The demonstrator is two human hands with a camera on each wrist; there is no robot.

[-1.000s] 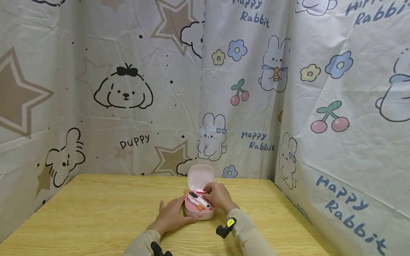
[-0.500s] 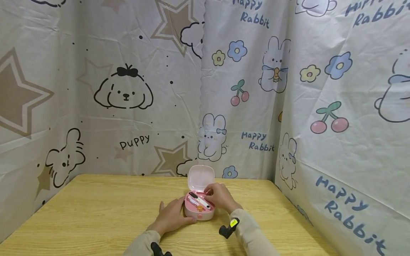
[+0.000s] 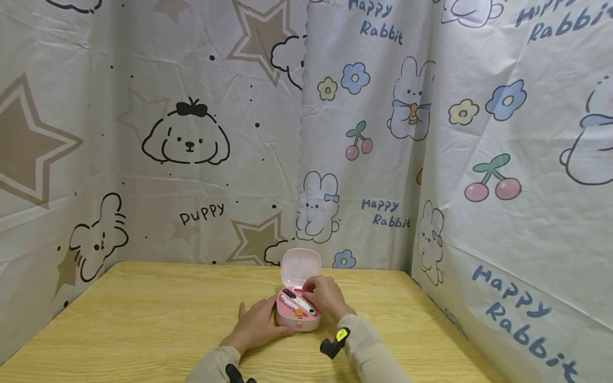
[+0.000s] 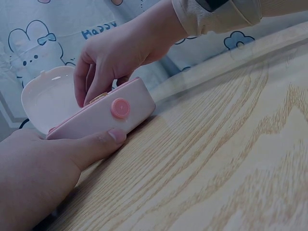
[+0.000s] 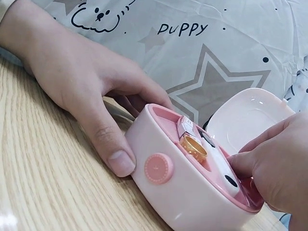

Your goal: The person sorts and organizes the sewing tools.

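A small pale pink box (image 3: 287, 322) stands on the table with its lid (image 3: 300, 266) raised at the back and a round pink button (image 5: 159, 168) on its front. My left hand (image 3: 256, 323) grips the box from the left, thumb on the front wall and fingers round the side. My right hand (image 3: 328, 295) reaches in from the right, fingertips down in the rear right part. Those fingertips are hidden, so I cannot tell whether they pinch anything. Inside lie a white tool with black ends (image 5: 219, 161), an orange ring-like piece (image 5: 194, 147) and a small clear-and-red piece (image 5: 186, 126).
The wooden table (image 3: 158, 314) spreads round the box. Printed curtains (image 3: 258, 159) hang close behind its far edge and along both sides. A black wrist device (image 3: 333, 343) sits on the right sleeve, and another (image 3: 237, 373) on the left.
My right wrist has shifted slightly right and then back left, with its fingers staying in the box. The left hand keeps its hold; the box and the things in it stay put.
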